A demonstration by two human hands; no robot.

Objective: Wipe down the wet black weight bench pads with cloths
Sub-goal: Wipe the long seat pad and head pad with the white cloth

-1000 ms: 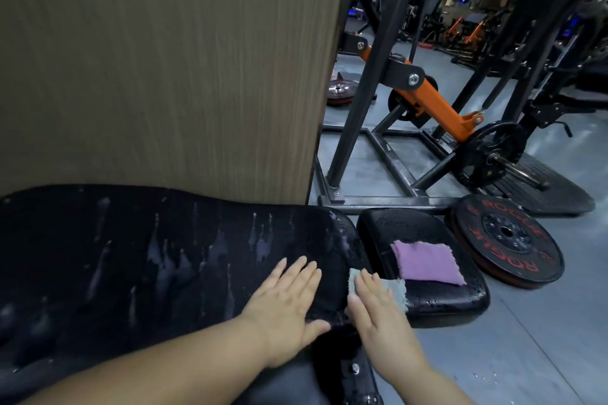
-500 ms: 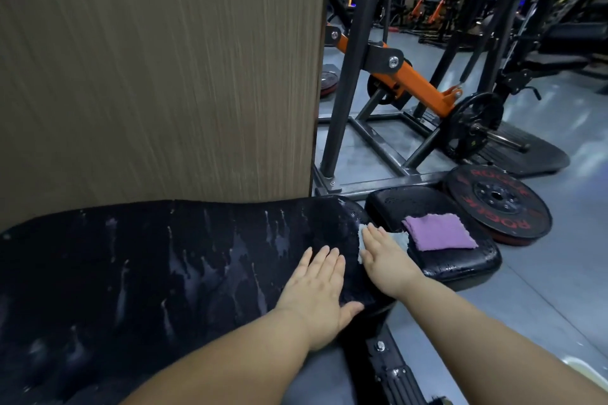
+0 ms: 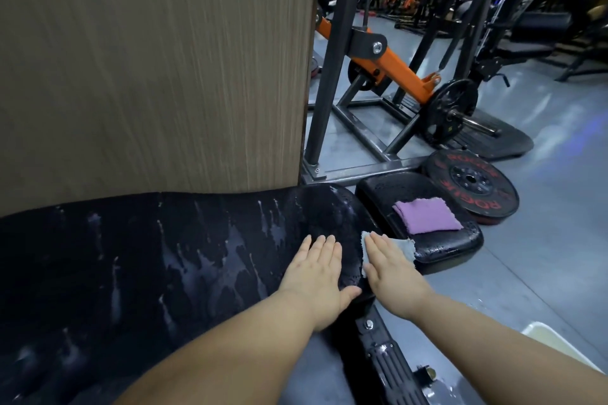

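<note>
both hands edge up the long pad [image 3: 164,256], right hand [image 3: 390,268] flat-fingered on the pale cloth [image 3: 403,246] at its end, left hand [image 3: 320,273] flat beside; wiping underway, next sweep across the streaks.

We see only our two arms. The left forearm [image 3: 230,348] and right forearm [image 3: 493,335] are bare up to the lower edge of the view, rounded and smooth. The left grip [image 3: 316,270] and right grip [image 3: 391,270] are bare as well, with full fingers. The nails seem trimmed close, though the view is soft.
</note>
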